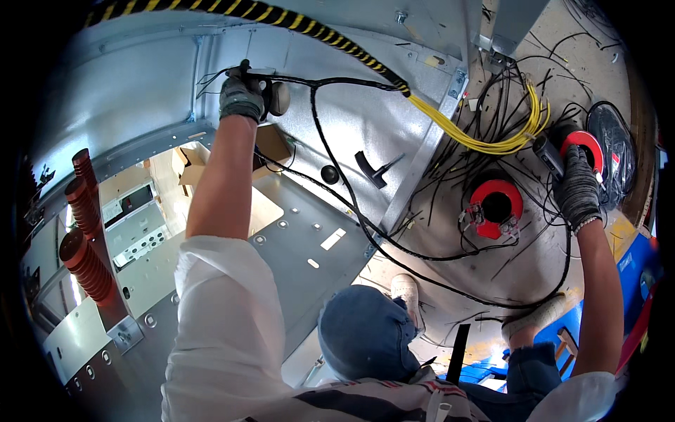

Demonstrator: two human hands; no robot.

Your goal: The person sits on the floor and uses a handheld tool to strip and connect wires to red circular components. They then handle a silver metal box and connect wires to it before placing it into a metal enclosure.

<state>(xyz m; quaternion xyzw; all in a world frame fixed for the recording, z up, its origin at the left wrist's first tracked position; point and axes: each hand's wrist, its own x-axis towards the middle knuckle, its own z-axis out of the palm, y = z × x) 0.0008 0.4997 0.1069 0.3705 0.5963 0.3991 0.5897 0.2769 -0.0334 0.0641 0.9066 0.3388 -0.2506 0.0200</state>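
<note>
Clutching black cable (330, 83) in left hand (241, 95), right hand (578, 188) apparently clamped on black tool (548, 156)

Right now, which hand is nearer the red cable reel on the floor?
Right. The right hand is just right of the red cable reel; the left hand is far left, up on the metal panel.

A: What's around the panel?
B: Three red ribbed insulators (84, 239) on the left, a yellow wire bundle (485, 133) fanning out right of the yellow-black striped sleeve (232, 10).
A: Floor?
B: Red cable reel (496, 205), loose black wires (492, 98).
</note>
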